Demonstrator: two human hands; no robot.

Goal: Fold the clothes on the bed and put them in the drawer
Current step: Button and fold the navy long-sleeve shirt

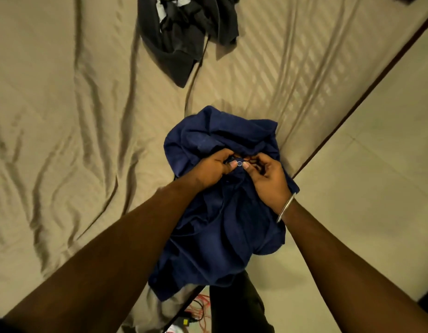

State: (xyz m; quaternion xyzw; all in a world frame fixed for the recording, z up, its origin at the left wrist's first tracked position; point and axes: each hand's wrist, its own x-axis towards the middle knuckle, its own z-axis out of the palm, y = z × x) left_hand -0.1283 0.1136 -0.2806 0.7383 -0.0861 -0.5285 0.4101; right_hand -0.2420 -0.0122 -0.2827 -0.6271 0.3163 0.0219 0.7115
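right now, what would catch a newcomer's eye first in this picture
A crumpled blue shirt sits at the near edge of the bed, with the left hand and right hand both pinching it at a small button. Farther up the sheet lies a dark heap of clothes, not yet folded.

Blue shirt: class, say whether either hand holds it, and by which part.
Both hands hold the blue shirt. The left hand and right hand pinch the cloth at a small button near its upper middle.
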